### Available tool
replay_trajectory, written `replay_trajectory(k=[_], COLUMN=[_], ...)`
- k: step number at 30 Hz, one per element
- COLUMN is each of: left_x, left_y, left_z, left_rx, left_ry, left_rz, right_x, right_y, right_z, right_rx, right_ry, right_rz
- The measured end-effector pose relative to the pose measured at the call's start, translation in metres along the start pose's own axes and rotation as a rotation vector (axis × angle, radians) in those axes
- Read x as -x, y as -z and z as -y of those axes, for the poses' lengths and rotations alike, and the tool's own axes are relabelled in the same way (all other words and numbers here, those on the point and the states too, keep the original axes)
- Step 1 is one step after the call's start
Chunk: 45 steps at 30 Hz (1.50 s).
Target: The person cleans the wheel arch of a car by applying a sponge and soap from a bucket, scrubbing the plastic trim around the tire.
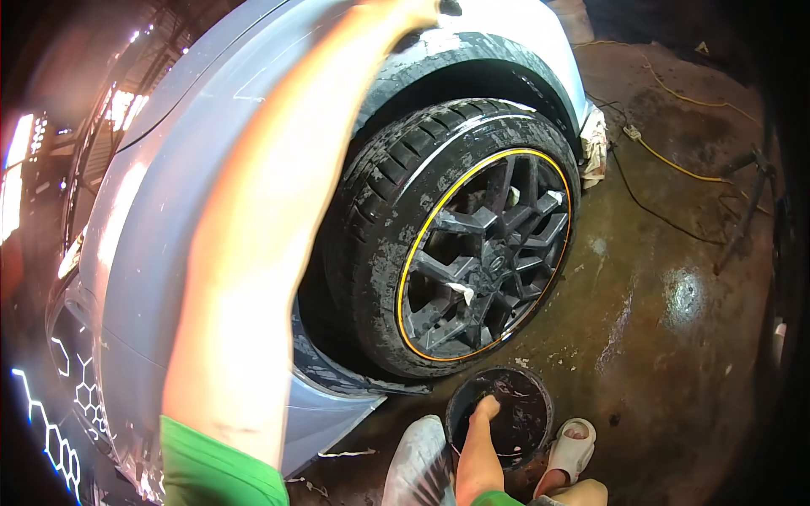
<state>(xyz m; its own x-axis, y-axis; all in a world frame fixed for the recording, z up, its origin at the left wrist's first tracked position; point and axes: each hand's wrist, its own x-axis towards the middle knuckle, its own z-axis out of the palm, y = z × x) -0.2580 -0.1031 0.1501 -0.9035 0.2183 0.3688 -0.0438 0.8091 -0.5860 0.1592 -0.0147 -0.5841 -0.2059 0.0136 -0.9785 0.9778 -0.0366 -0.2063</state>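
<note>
My left arm in a green sleeve reaches across the pale blue-grey car fender (177, 234). At the top edge my left hand (405, 16) rests on the fender above the wheel arch, overexposed and partly cut off. Dark patches show beside it; whether it holds something, I cannot tell. Below the arch is a tyre (373, 265) with grey smears, around a black multi-spoke rim (497, 259) edged in yellow-orange. At the bottom, my right hand (487, 408) dips into a round black bucket (545, 405) of dark liquid. Its fingers are hidden.
A light grey shoe (417, 458) and a beige slide sandal (573, 446) flank the bucket. White crumpled material (593, 148) hangs at the bumper's end. A yellow cord (680, 167) and a dark cable (652, 209) cross the wet floor (639, 360) near a dark stand (753, 190).
</note>
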Motion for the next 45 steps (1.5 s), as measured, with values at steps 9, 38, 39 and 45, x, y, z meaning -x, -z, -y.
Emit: replay_trajectory(k=[9,38,39,45], left_x=[0.227,0.393,0.394,0.394], left_y=[-0.028,0.199,0.195,0.199], left_z=[-0.157,0.107,0.107,0.075], left_rx=[0.508,-0.310,-0.299,-0.334], left_ry=[-0.045,0.413,0.396,0.382], left_rz=[0.156,0.203,0.163,0.048], right_x=[0.004,0.126,0.116,0.211], right_y=[0.022,0.097,0.108,0.096], right_z=[0.016,0.104,0.100,0.100], right_rx=[0.167,0.588,0.584,0.501], right_ry=[0.204,0.776,0.668,0.606], right_rz=[0.088,0.352,0.325,0.614])
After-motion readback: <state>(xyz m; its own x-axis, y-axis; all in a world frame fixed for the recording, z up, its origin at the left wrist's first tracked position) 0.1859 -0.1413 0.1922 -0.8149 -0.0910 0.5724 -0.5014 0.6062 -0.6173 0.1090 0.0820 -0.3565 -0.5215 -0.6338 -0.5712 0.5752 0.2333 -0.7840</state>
